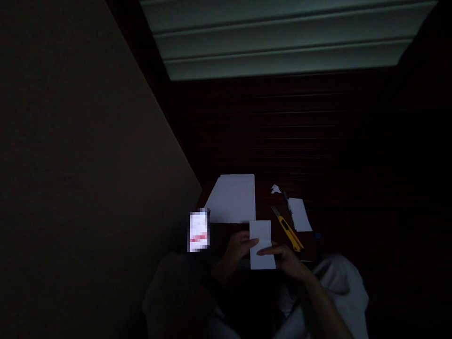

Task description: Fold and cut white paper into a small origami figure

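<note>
In dim light, a small white folded paper (262, 242) stands upright between both my hands over the near edge of a dark table (263, 200). My left hand (238, 248) pinches its left edge, fingers closed on it. My right hand (287, 259) grips its lower right side, thumb across the front. A yellow utility knife (288, 230) lies just right of the paper, pointing away to the left.
A larger white sheet (233, 197) lies flat behind the folded paper. A narrow paper strip (300, 214) and a tiny paper scrap (276, 189) sit to the right. A lit phone screen (198, 230) glows at the left. A beige wall (81, 165) rises on the left.
</note>
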A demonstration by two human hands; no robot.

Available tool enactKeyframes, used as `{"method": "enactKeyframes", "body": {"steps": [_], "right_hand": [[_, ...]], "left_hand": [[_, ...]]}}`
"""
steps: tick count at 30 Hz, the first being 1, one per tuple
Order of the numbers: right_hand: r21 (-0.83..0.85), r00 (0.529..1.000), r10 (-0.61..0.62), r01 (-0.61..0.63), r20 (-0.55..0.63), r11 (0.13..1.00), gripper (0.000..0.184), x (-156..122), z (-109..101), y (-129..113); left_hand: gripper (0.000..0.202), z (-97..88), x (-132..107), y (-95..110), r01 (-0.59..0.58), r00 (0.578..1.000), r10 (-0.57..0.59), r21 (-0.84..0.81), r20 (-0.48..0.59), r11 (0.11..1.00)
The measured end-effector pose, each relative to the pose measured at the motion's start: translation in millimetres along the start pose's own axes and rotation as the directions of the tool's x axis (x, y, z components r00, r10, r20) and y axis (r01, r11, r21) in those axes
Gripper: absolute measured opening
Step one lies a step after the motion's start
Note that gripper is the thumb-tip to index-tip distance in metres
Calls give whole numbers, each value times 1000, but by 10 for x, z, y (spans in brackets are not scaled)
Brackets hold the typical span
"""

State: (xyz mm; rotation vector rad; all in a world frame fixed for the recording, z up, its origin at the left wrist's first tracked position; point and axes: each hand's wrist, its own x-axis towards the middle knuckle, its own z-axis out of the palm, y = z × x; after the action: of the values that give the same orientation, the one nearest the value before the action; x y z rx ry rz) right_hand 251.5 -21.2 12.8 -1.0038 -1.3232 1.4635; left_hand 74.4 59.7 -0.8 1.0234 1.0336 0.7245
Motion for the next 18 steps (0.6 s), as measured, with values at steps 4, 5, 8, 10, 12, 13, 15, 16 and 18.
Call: {"method": "enactKeyframes", "body": {"steps": [4, 5, 8, 10, 12, 13, 15, 16, 18], "right_hand": [[-52, 999, 15, -13, 49, 999, 34, -7, -31, -19], [-60, 999, 25, -23, 37, 998, 35, -5, -42, -8], [-91, 997, 62, -66, -42, 994, 30, 1, -79, 47], [-106, 993, 73, -82, -90, 991, 26, 1, -96, 76], [-98, 993, 74, -83, -96, 992, 26, -4, -98, 78], [-78, 994, 75, -81, -86, 994, 27, -6, -92, 68], [-25, 997, 70, -72, -45, 997, 30, -10, -71, 33], [-6, 998, 65, -65, -19, 998, 31, -10, -60, 13], [-6, 999, 50, -50, 16, 999, 31, -7, -42, -18]], "left_hand": [[39, 32, -54, 28, 13, 999, -12, -16, 33, 1000], [39, 43, -73, 46, 11, 999, -10, -30, 41, 999], [41, 76, -128, 106, 6, 997, 2, -111, 74, 994], [42, 93, -155, 130, 19, 997, -9, -148, 72, 989], [42, 101, -170, 134, 28, 998, -20, -138, 59, 990], [42, 101, -172, 130, 28, 998, -21, -123, 53, 992], [42, 97, -167, 117, 29, 999, -25, -91, 42, 995], [43, 96, -162, 113, 32, 999, -29, -80, 33, 996], [43, 96, -154, 114, 36, 999, -36, -81, 6, 996]]}}
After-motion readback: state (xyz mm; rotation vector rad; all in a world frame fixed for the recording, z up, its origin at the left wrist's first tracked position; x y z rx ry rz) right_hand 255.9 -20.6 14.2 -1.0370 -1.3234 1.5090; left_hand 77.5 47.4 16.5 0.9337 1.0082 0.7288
